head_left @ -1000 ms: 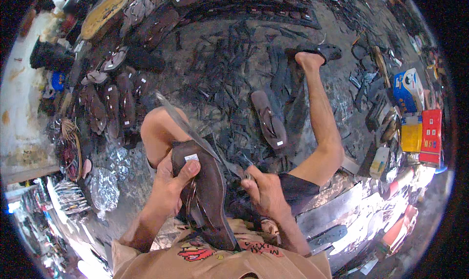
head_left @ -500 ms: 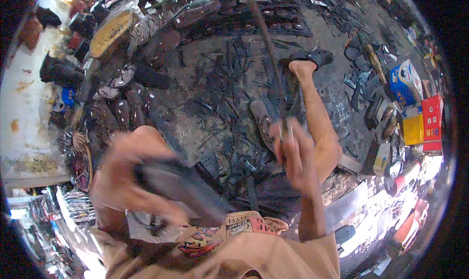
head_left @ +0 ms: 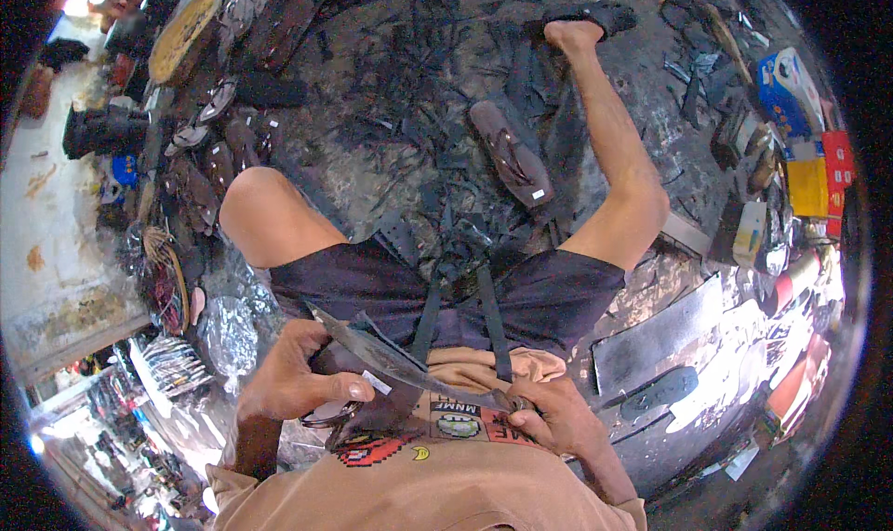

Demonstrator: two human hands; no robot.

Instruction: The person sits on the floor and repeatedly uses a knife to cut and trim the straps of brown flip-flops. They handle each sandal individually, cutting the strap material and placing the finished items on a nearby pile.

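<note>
My left hand (head_left: 302, 378) is closed around a dark sandal (head_left: 395, 403) with a small white label, held close to my shirt. A thin strap loop shows beneath my left thumb. In my closed right hand (head_left: 553, 415) is the end of a long knife (head_left: 437, 379); its handle is mostly hidden by the fingers. The grey blade slants up and left across the sandal, its far end beside my left fingers. Whether its edge touches the sole, I cannot tell. Two black strips (head_left: 493, 322) run across my lap behind the blade.
Another brown sandal (head_left: 512, 154) lies on the floor between my legs, among many dark scraps. More sandals (head_left: 200, 182) are piled at the left, near a pale bench (head_left: 56, 243). Boxes (head_left: 807, 187) stand at the right. A dark flat sheet (head_left: 660, 340) lies beside my right thigh.
My right hand has come down toward my lap, and the knife has swung from pointing away to lying across the sandal. My left hand, blurred before, now holds the sandal lower and steadier.
</note>
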